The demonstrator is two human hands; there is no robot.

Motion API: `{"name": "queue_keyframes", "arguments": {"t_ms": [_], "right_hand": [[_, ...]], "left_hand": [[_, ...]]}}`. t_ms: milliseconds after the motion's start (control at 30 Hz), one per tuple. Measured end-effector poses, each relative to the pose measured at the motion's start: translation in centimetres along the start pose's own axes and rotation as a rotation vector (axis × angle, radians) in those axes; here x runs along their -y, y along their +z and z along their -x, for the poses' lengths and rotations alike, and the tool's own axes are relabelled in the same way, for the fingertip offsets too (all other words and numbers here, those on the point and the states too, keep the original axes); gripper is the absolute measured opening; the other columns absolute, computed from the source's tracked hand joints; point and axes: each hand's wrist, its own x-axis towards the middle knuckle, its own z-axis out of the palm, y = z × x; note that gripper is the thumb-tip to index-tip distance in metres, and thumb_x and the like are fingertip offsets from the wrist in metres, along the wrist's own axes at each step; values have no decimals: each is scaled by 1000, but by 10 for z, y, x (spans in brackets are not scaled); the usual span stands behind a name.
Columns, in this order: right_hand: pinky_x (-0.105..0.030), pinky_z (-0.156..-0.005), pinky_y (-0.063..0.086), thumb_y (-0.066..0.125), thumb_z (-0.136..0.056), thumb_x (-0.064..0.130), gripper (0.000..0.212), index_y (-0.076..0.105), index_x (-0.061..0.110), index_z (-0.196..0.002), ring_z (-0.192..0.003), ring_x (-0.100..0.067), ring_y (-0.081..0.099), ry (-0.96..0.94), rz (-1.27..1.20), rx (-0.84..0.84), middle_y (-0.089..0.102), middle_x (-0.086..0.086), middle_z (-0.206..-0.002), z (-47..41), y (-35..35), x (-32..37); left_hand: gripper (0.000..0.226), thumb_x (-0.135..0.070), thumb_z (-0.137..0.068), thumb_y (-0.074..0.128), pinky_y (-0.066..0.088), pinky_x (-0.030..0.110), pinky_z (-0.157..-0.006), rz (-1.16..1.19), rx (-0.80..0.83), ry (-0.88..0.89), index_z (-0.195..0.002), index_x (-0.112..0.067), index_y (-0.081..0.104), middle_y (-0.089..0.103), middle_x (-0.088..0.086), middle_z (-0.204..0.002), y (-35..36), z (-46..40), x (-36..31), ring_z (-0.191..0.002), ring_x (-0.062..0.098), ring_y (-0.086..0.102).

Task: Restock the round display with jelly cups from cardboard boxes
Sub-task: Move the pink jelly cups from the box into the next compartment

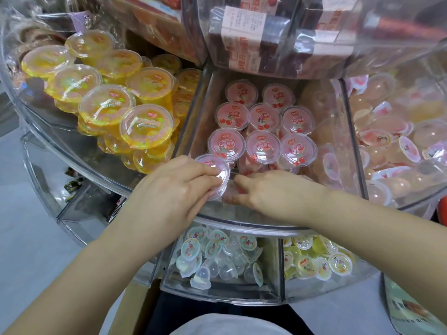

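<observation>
A clear round display (242, 221) has wedge compartments. The middle one holds several pink cherry jelly cups (262, 143) in rows. My left hand (169, 187) grips a pink jelly cup (217, 172) at the front left of that compartment, tilted on its side. My right hand (271, 192) reaches into the front of the same compartment, fingers curled over another pink cup (232, 194) that is mostly hidden. A cardboard box (131, 308) edge shows at the bottom left.
Yellow jelly cups (101, 102) fill the left compartment and pale pink ones (387, 146) the right. A lower tier holds small white jellies (217, 257) and yellow jellies (319, 259). Wrapped packages (251, 37) hang on the tier above.
</observation>
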Motion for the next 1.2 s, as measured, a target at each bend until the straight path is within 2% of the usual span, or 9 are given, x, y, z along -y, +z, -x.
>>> {"name": "queue_keyframes", "arguments": {"t_ms": [100, 233, 467, 667, 800, 867, 933, 1067, 1200], "right_hand": [[-36, -64, 48, 38, -93, 7, 37, 50, 14, -127, -83, -29, 59, -72, 87, -20, 55, -11, -111, -7, 2, 1], [-27, -50, 51, 65, -73, 11, 10, 71, 18, -75, -64, -17, 62, -199, 254, -149, 66, 1, -81, -6, 0, -6], [-26, -47, 48, 45, -80, 4, 25, 65, 14, -67, -60, -18, 60, -319, 249, -421, 62, -1, -67, 11, -4, -25], [-22, -39, 39, 55, -74, 7, 23, 66, 20, -59, -52, -11, 58, -292, 260, -318, 60, 6, -61, 28, 2, -24], [-25, -36, 42, 77, -64, 6, 13, 65, 12, -63, -50, -19, 59, -179, 65, -232, 61, -2, -67, 29, 2, -25], [-33, -49, 50, 65, -83, 13, 4, 66, 9, -82, -69, -24, 63, -95, -21, -127, 62, -6, -85, 24, 2, -23], [-37, -69, 52, 47, -95, 23, 21, 64, 13, -103, -90, -23, 61, -3, -49, -60, 59, -4, -101, 24, 6, -23], [-31, -50, 52, 70, -78, 12, 5, 72, 9, -81, -67, -26, 63, -58, -117, -228, 65, -7, -78, 28, 6, -21], [-39, -79, 53, 52, -91, 11, 23, 67, 10, -108, -104, -28, 59, -77, -85, -185, 62, -9, -119, 26, 6, -22]], "left_hand": [[21, -15, -84, 59, 55, 40, -72, -7, 0, 11, -96, -4, 73, 71, 7, -96, 1, 0, 2, -81, 29, 66], [22, -16, -86, 58, 54, 41, -71, 4, -9, 23, -95, -4, 73, 71, 7, -95, 1, 1, 3, -81, 29, 66], [28, -19, -88, 51, 53, 37, -72, 32, -10, 44, -95, -4, 73, 71, 6, -94, 1, 1, 4, -80, 27, 65], [27, -19, -88, 51, 53, 36, -74, 22, -2, 46, -96, -5, 73, 71, 6, -95, 1, 0, 4, -81, 27, 66], [27, -19, -88, 52, 53, 38, -71, 18, 13, 52, -97, -4, 72, 70, 6, -95, 0, 1, 6, -81, 27, 65], [27, -20, -88, 51, 53, 39, -70, 16, 22, 47, -97, -4, 72, 70, 6, -95, 0, 1, 6, -82, 27, 65], [28, -20, -88, 51, 53, 38, -71, 12, 25, 43, -97, -5, 72, 70, 6, -95, -1, 1, 5, -82, 27, 65], [28, -21, -89, 50, 52, 33, -73, 2, 33, 45, -97, -5, 73, 70, 5, -95, -1, 0, 5, -81, 26, 65], [29, -22, -89, 49, 49, 30, -75, -1, 50, 37, -97, -6, 73, 70, 4, -97, -2, -1, 4, -82, 25, 64]]}}
